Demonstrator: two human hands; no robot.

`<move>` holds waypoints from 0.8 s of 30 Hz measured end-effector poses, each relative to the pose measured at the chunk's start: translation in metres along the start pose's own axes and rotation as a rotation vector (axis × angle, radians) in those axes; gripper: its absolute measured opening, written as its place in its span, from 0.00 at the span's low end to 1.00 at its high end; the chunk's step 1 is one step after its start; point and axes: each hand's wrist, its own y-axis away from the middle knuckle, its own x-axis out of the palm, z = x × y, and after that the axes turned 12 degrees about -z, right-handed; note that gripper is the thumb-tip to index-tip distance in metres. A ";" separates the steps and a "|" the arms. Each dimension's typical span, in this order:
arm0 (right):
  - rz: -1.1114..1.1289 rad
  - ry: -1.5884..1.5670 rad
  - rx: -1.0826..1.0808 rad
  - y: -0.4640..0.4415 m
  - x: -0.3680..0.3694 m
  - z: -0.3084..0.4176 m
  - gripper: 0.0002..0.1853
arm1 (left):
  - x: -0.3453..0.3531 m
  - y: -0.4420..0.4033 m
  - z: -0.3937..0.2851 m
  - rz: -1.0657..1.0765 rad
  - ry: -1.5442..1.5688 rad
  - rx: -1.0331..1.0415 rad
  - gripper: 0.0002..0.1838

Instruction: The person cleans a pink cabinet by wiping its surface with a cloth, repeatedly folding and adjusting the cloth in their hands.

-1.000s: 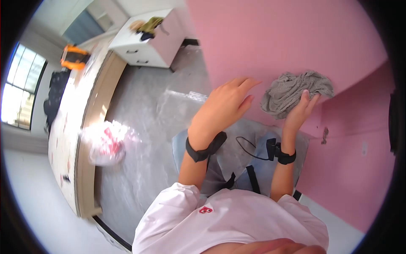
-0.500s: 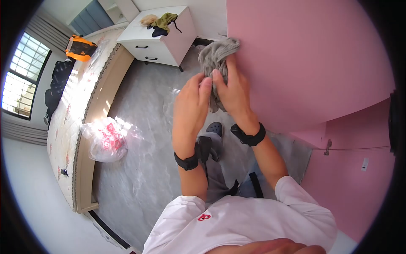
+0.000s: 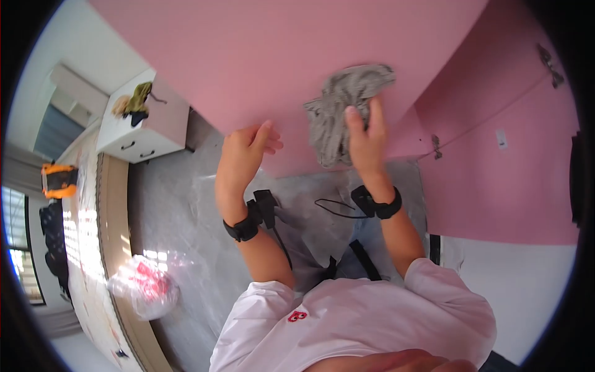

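Note:
A crumpled grey cloth with a ribbed texture hangs from my right hand, thumb on the near side and fingers partly hidden by the fabric. It is in front of a pink panel; whether it touches the panel I cannot tell. To the left, clear of the cloth, my left hand is empty, with its fingers loosely bent and the thumb apart from them. Both wrists wear black straps.
A pink door with metal hinges stands at the right. On the left are a white nightstand with a green cloth item on top, a bed, an orange-and-black bag and a clear plastic bag on the grey floor.
My view has swung right towards the pink panel and door. My left hand has let go of the grey cloth and moved apart from it; the right hand still holds it, now more spread out.

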 end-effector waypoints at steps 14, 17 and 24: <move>-0.158 -0.104 0.137 -0.035 -0.066 -0.018 0.34 | 0.024 0.012 -0.020 0.032 -0.012 0.117 0.19; -0.133 -0.124 0.170 -0.046 -0.063 -0.009 0.32 | 0.016 0.017 -0.016 0.020 -0.025 0.171 0.18; -0.060 0.095 0.129 0.000 -0.041 -0.056 0.32 | 0.052 0.017 -0.003 0.199 -0.068 0.460 0.32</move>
